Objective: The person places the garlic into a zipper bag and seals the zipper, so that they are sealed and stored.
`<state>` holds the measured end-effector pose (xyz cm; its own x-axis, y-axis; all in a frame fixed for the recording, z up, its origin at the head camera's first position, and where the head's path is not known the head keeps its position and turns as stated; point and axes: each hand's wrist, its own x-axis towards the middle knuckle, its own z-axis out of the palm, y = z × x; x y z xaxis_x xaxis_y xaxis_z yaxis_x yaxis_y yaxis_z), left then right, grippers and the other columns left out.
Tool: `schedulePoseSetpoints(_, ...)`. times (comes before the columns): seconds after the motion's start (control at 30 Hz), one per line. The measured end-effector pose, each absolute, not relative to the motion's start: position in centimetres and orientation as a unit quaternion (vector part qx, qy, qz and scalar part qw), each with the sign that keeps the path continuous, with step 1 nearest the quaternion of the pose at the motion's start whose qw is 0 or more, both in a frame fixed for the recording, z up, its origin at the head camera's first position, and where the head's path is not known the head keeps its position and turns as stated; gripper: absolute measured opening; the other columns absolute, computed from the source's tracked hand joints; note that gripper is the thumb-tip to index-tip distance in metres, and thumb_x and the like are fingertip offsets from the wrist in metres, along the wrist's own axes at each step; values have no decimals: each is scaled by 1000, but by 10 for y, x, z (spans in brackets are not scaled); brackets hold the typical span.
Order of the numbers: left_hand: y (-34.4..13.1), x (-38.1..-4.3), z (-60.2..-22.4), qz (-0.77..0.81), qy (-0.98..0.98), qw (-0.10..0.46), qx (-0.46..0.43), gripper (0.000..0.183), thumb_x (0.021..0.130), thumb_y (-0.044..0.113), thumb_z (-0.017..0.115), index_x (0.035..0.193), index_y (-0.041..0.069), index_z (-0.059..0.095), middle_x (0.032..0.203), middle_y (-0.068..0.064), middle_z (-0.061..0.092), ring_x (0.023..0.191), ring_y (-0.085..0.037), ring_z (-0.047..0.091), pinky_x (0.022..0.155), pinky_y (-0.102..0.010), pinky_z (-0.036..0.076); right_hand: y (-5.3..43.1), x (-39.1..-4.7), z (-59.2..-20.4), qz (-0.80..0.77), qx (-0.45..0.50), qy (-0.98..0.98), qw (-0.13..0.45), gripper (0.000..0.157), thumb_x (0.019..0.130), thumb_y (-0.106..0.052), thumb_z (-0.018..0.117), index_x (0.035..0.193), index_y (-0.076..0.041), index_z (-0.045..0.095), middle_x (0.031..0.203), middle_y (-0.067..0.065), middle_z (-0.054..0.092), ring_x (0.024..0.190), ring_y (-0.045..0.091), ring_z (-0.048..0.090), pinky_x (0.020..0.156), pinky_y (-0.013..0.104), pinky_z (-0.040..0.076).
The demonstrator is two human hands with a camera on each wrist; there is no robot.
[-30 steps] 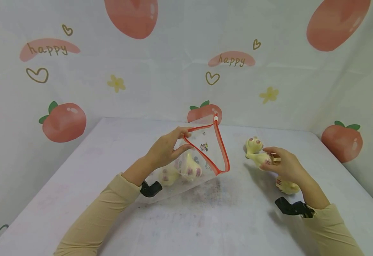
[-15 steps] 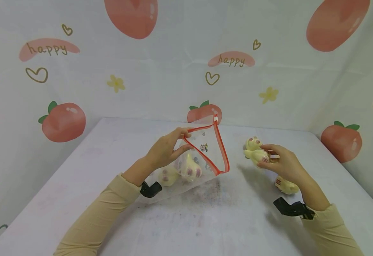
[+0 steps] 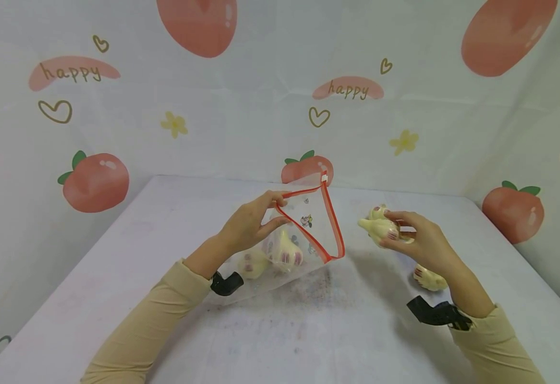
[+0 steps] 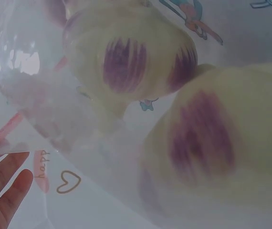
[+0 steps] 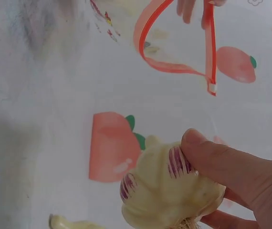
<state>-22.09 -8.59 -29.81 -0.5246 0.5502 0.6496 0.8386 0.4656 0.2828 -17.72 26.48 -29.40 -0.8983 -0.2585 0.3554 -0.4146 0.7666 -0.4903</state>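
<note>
My left hand (image 3: 248,224) grips the red-edged rim of a clear zip bag (image 3: 335,226), whose mouth gapes to the right. Inside lie garlic bulbs, one pale with purple streaks (image 3: 287,253) and another lower down (image 3: 252,265); the left wrist view shows them close through the plastic. Between thumb and fingers, my right hand (image 3: 421,240) holds a garlic bulb (image 3: 380,228), raised off the table with its stem pointing left. In the right wrist view, the thumb presses on this held garlic (image 5: 162,188), and its root end faces down.
Another garlic bulb (image 3: 378,210) sits just behind the held one, partly hidden. A further bulb (image 3: 430,278) lies under my right wrist. The white table (image 3: 261,341) meets a printed cloth backdrop (image 3: 241,106) at the back. The bag's zip slider (image 3: 324,177) is at its top corner.
My right hand has lifted the garlic bulb and shifted slightly left and up with it, its stem swinging out toward the bag. My left hand and the bag have stayed in place.
</note>
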Motion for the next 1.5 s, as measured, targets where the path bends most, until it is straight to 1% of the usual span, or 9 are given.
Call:
schedulePoseSetpoints(0.2,-85,-221,-299,-295,-822,241,-423,33,84,13,69,105,5,45,119,-15,62,101,-29,67,66,-32,50,259,-174,-289,296,175,-930,132,54,77,-17,77,122,2,55,121,20,59,105,29,57,82,32,52)
schedulePoseSetpoints(0.3,-85,-221,-298,-297,-823,238,-422,32,85,15,68,106,5,45,115,-14,63,102,-29,67,63,-30,48,256,-172,-287,301,180,-926,137,54,77,-18,77,122,1,55,121,20,59,106,31,57,81,22,52)
schedulePoseSetpoints(0.4,-84,-220,-298,-299,-824,235,-420,32,85,16,68,106,5,45,112,-13,64,102,-29,67,61,-27,45,253,-171,-287,309,189,-921,147,54,76,-18,77,122,0,56,123,18,59,105,24,57,79,6,47)
schedulePoseSetpoints(0.47,-84,-220,-297,-299,-824,234,-421,32,85,15,68,106,5,45,111,-13,64,102,-30,67,59,-26,44,252,-171,-287,314,194,-917,154,53,76,-16,78,122,-1,56,124,17,59,103,8,57,78,-2,40)
schedulePoseSetpoints(0.63,-84,-220,-298,-298,-825,231,-421,32,85,15,67,106,5,45,115,-14,63,102,-30,67,62,-30,48,248,-169,-286,325,209,-906,172,53,74,-11,78,121,0,57,122,16,60,98,-23,42,78,-2,40)
schedulePoseSetpoints(0.83,-84,-221,-299,-299,-825,231,-421,31,86,14,67,105,5,45,110,-15,64,102,-30,67,67,-35,51,243,-166,-283,336,228,-894,191,54,71,-6,79,120,0,58,117,18,62,98,-22,43,78,-2,40)
schedulePoseSetpoints(1.07,-83,-219,-297,-301,-830,220,-415,33,86,17,67,107,5,45,105,-14,65,103,-30,66,51,-22,34,239,-164,-282,330,220,-899,187,56,72,-9,79,122,-1,56,116,18,61,98,-22,40,78,-4,38)
schedulePoseSetpoints(1.3,-83,-219,-297,-301,-833,215,-412,32,86,17,66,107,6,45,108,-14,65,103,-30,66,53,-22,36,233,-161,-281,325,230,-896,198,54,71,-6,80,119,0,57,114,16,62,97,-20,42,79,-3,38)
schedulePoseSetpoints(1.5,-83,-219,-297,-300,-834,214,-410,32,86,18,67,108,6,45,107,-14,65,104,-30,66,49,-20,31,230,-161,-281,339,255,-881,211,54,68,-2,80,117,0,59,110,15,63,96,-17,45,79,-1,41)
